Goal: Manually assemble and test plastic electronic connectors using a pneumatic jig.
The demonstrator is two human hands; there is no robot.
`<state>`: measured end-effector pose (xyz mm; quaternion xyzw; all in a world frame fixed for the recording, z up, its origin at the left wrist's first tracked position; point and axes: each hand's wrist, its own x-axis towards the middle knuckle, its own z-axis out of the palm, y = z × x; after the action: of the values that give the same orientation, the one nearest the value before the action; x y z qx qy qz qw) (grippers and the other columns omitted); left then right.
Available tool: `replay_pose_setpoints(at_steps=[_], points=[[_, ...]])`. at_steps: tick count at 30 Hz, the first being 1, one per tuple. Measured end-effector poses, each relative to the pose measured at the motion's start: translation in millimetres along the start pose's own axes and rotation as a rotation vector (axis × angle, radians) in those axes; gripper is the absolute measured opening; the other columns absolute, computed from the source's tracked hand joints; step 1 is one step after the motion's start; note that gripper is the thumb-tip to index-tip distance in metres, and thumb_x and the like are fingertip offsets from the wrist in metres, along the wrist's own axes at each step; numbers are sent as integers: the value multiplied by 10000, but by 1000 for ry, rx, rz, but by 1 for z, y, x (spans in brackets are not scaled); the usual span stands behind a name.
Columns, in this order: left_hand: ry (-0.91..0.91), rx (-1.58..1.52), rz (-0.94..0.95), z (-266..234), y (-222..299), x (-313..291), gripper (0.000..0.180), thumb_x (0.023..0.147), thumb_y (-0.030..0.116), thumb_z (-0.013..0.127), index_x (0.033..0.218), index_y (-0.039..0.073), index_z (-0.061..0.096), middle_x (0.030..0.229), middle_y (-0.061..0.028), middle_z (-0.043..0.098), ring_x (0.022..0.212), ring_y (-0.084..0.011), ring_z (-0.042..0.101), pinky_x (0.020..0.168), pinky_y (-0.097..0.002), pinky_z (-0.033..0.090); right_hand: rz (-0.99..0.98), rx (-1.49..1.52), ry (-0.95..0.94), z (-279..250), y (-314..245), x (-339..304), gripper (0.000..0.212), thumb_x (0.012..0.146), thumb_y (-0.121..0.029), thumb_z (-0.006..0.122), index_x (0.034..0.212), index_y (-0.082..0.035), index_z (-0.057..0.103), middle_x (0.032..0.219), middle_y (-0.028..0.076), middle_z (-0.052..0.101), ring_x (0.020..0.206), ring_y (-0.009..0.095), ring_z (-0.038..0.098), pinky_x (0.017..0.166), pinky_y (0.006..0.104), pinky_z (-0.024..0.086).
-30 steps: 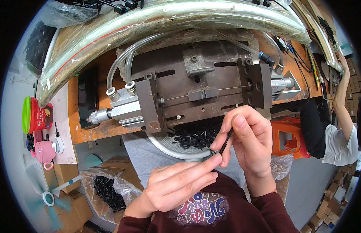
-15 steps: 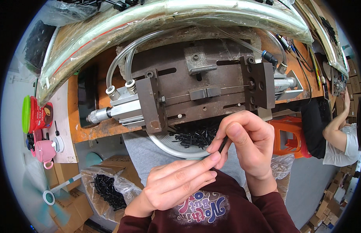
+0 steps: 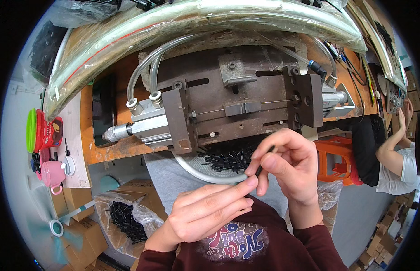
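My right hand (image 3: 289,167) pinches a thin black rod (image 3: 259,170) between thumb and fingers. The rod stands at a slant, its upper end poking out past my thumb. Close against those fingertips is my left hand (image 3: 205,205), palm turned in and fingers pressed together; whatever lies behind them is hidden. Just beyond both hands, a pale round basket (image 3: 192,170) with several loose black rods (image 3: 228,160) sits on my lap, partly covered by the right hand. A brown metal fixture (image 3: 210,97) with a small grey block (image 3: 242,109) on a thin rod stands farther off.
Air cylinders (image 3: 149,126) and clear hoses (image 3: 144,67) flank the fixture on the orange bench (image 3: 99,156). A plastic-lined box (image 3: 124,221) of black parts stands at lower left, near a fan (image 3: 56,228). At right are an orange stool (image 3: 332,162) and another person (image 3: 397,167).
The black rod in my right hand has turned more upright, and its upper end now shows above the thumb. My right fingers have shifted slightly; my left hand has hardly moved.
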<state>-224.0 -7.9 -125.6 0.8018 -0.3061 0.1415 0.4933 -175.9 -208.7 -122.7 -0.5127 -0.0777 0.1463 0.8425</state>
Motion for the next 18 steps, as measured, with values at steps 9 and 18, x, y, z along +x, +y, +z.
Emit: replay_pose_setpoints(at_steps=[9, 18], points=[[5, -6, 22, 2, -2, 2, 356, 676, 72, 907, 999, 8, 773, 1188, -181, 745, 874, -255, 760, 741, -332, 636, -188, -168, 125, 0, 4, -4, 169, 870, 118, 731, 1034, 80, 717, 1022, 197, 748, 748, 159, 737, 617, 256, 598], [40, -10, 54, 1, -5, 9, 353, 686, 44, 898, 1013, 0, 774, 1197, -184, 742, 891, -253, 758, 754, -328, 636, -408, -362, 21, -4, -8, 11, 181, 803, 127, 786, 959, 73, 711, 937, 193, 742, 722, 168, 732, 610, 255, 591]])
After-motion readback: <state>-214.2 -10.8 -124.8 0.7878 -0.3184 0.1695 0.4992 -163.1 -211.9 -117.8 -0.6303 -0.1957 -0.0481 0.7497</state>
